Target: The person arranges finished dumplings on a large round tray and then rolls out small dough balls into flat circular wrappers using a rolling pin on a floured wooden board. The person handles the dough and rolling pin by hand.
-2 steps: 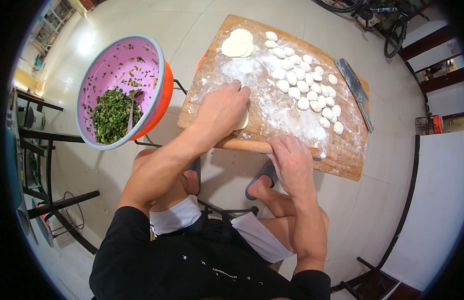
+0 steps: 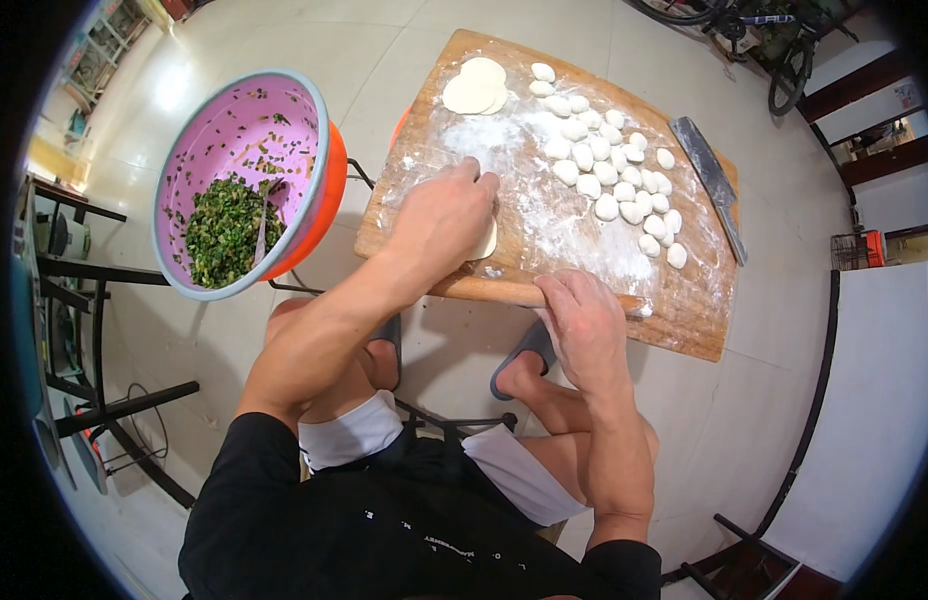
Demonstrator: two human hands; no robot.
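Near the front edge of the floured wooden board [image 2: 684, 310], my right hand [image 2: 587, 325] is closed over a wooden rolling pin [image 2: 484, 291]. My left hand [image 2: 444, 215] is bent over a flat dough wrapper [image 2: 488, 243] just beyond the pin. Its fingers grip the wrapper and hide most of it; only the right edge shows. A small pile of round dough wrappers [image 2: 474, 88] lies at the board's far left. Several small dough pieces [image 2: 606, 174], dusted with flour, are spread across the middle and right.
A cleaver [image 2: 702, 165] lies along the board's right side. To the left stands a pink basin [image 2: 239, 115] with chopped green filling [image 2: 224, 232] and a spoon [image 2: 262, 235], set in an orange one [image 2: 334, 190]. A bicycle [image 2: 784, 50] is at the far right.
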